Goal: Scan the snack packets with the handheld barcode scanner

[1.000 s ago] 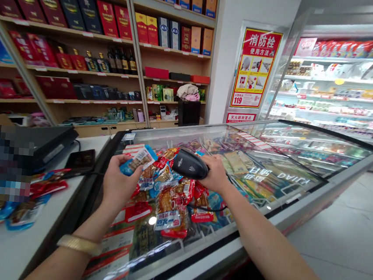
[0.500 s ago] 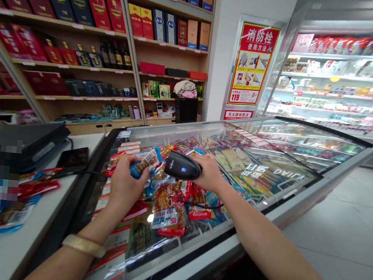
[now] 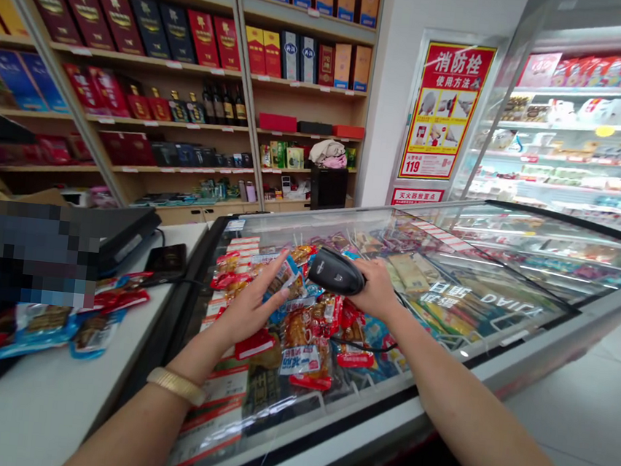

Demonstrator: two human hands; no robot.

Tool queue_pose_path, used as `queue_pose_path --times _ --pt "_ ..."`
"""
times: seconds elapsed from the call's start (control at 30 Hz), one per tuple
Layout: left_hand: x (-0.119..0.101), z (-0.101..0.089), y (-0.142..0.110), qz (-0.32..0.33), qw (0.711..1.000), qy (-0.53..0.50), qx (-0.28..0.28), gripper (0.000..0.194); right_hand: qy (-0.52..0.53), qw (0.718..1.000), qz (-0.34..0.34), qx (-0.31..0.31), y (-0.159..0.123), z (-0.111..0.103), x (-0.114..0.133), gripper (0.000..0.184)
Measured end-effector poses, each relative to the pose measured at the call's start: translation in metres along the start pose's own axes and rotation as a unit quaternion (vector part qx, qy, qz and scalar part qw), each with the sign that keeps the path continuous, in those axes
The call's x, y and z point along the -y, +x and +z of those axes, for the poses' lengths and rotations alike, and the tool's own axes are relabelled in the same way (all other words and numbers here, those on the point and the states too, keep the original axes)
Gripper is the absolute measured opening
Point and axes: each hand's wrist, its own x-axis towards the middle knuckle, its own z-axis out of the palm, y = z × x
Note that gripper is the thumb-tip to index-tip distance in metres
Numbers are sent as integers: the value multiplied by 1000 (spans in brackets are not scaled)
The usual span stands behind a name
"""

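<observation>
My left hand (image 3: 251, 304) reaches over the pile of snack packets, its fingers stretched out and the thumb apart. Between thumb and forefinger shows a blue-and-clear snack packet (image 3: 287, 278), which the fingers do not visibly close on. My right hand (image 3: 376, 290) is wrapped round the handle of a black barcode scanner (image 3: 334, 270), its head pointing left above the pile. Red snack packets (image 3: 306, 342) with brown food inside lie on the freezer's glass top (image 3: 343, 405) below both hands. The scanner's black cable (image 3: 365, 347) runs across the packets.
On the left, a white counter (image 3: 61, 392) bears more blue and red packets (image 3: 93, 331), a black phone-like device (image 3: 166, 261) and dark equipment (image 3: 129, 234). Shelves of boxed bottles (image 3: 184, 67) stand behind. A lit chiller (image 3: 578, 134) is at the right.
My left hand has gone from holding up a blue packet to stretched fingers over the pile. My right hand keeps the scanner over the packets. The view has shifted slightly left.
</observation>
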Motion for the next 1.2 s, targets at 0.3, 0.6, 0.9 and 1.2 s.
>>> queue_pose_path --times 0.3,0.6,0.9,1.2 --pt "-11 23 -4 36 997 -33 58 71 -20 1000 -13 -7 -1 0 -6 25" --pt "19 -101 -30 -368 819 307 -316 66 -6 999 10 -43 -2 3 -15 21" --pt "45 -158 -86 -559 714 335 -258 70 -4 1000 -1 -13 -3 4 -15 21" --pt "49 -168 -113 -611 666 379 -197 93 -4 999 -11 -39 -3 6 -15 23"
